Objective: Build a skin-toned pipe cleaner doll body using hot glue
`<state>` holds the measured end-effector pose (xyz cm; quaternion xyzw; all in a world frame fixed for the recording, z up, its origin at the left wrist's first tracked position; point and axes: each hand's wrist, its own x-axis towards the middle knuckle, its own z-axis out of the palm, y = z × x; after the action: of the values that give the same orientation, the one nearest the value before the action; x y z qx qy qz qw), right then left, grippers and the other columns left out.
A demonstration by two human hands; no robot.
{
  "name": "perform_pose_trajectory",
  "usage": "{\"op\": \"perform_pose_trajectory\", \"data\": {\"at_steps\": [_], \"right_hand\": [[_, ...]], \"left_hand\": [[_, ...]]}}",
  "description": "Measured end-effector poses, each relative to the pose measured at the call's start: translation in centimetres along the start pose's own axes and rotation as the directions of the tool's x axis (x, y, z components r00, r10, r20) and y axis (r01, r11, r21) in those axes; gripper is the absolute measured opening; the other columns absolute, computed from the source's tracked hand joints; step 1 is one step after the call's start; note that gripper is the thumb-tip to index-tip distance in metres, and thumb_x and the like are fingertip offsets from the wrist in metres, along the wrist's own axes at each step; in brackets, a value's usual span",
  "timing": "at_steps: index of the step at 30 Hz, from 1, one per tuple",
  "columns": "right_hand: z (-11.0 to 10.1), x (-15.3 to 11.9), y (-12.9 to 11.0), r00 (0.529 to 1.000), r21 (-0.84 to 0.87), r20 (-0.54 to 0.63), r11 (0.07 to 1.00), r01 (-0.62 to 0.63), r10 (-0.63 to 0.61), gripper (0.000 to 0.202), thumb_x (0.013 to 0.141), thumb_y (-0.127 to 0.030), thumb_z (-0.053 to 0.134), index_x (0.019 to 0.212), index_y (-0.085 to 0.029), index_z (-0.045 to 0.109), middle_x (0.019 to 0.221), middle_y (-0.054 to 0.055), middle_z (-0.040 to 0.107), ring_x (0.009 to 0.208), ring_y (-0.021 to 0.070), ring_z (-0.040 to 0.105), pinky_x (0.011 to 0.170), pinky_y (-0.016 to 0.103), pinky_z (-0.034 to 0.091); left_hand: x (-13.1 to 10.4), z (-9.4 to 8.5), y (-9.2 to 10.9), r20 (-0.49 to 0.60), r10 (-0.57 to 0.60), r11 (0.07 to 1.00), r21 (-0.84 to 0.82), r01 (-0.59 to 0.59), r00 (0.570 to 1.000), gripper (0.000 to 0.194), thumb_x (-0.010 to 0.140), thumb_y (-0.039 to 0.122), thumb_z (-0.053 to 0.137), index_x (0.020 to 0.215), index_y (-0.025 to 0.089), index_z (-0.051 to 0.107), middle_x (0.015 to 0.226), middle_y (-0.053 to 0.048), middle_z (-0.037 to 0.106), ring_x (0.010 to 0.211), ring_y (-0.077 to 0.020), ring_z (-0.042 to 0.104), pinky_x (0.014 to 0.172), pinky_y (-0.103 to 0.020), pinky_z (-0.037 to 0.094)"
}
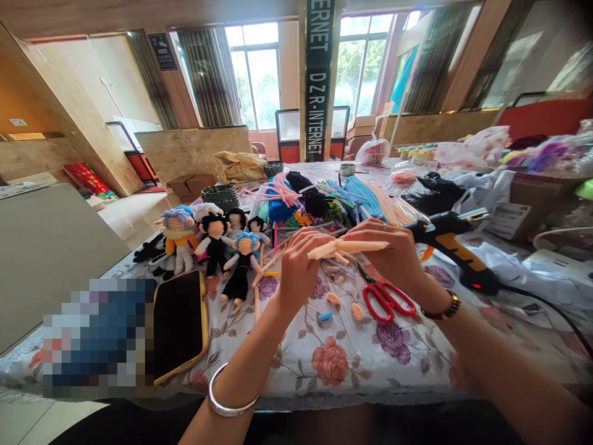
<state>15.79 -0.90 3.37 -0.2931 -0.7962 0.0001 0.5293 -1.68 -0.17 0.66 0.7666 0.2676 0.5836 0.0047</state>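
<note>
Between my two hands, above the table, are peach pipe cleaners (343,247), bent and bunched together. My left hand (301,256) has its fingers closed on one end of them. The other end is pinched in my right hand (386,247); its fingertips are partly hidden. Red-handled scissors (386,300) lie just below my right hand, blades partly under it. Small peach coiled pieces (356,311) and a short blue piece (325,316) rest on the flowered cloth below. Left of my left hand sit several small pipe-cleaner dolls (215,244).
A black and yellow glue gun (467,262) with a lit red light and a cord stands at the right. Heaps of coloured pipe cleaners (359,194) lie behind my hands. A phone (180,324) in a yellow case is at the left. Boxes (532,204) and bags crowd the right.
</note>
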Motion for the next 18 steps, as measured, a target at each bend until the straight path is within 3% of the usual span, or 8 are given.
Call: {"op": "perform_pose_trajectory", "data": {"at_steps": [5, 11, 18], "right_hand": [[0.04, 0.12, 0.28, 0.999, -0.019, -0.043, 1.000, 0.019, -0.019, 0.016, 0.081, -0.013, 0.056, 0.075, -0.019, 0.069, 0.077, 0.005, 0.070, 0.070, 0.0149, 0.062, 0.065, 0.029, 0.050], [-0.11, 0.21, 0.81, 0.998, -0.068, -0.058, 0.998, 0.014, -0.018, 0.014, 0.082, -0.021, 0.057, 0.075, -0.023, 0.070, 0.073, 0.001, 0.069, 0.065, 0.0137, 0.060, 0.060, 0.028, 0.049], [-0.40, 0.34, 0.72, 0.998, -0.142, -0.057, 0.990, 0.016, -0.025, 0.016, 0.081, -0.018, 0.057, 0.073, -0.024, 0.069, 0.075, 0.000, 0.069, 0.066, 0.0126, 0.062, 0.060, 0.026, 0.050]], "left_hand": [[0.06, 0.26, 0.36, 0.027, -0.185, 0.966, -0.178, 0.187, 0.982, 0.010, 0.081, 0.018, 0.057, 0.083, 0.019, 0.066, 0.100, -0.003, 0.071, 0.087, -0.0137, 0.065, 0.077, -0.026, 0.051], [0.34, 0.15, 0.80, 0.088, -0.384, 0.874, -0.286, 0.393, 0.919, 0.013, 0.073, 0.023, 0.066, 0.085, 0.020, 0.069, 0.092, -0.001, 0.072, 0.075, -0.0136, 0.064, 0.069, -0.025, 0.051], [0.61, 0.09, 0.71, 0.202, -0.472, 0.766, -0.389, 0.512, 0.858, 0.018, 0.068, 0.031, 0.070, 0.080, 0.018, 0.068, 0.075, -0.001, 0.065, 0.066, -0.0113, 0.057, 0.066, -0.024, 0.047]]}}
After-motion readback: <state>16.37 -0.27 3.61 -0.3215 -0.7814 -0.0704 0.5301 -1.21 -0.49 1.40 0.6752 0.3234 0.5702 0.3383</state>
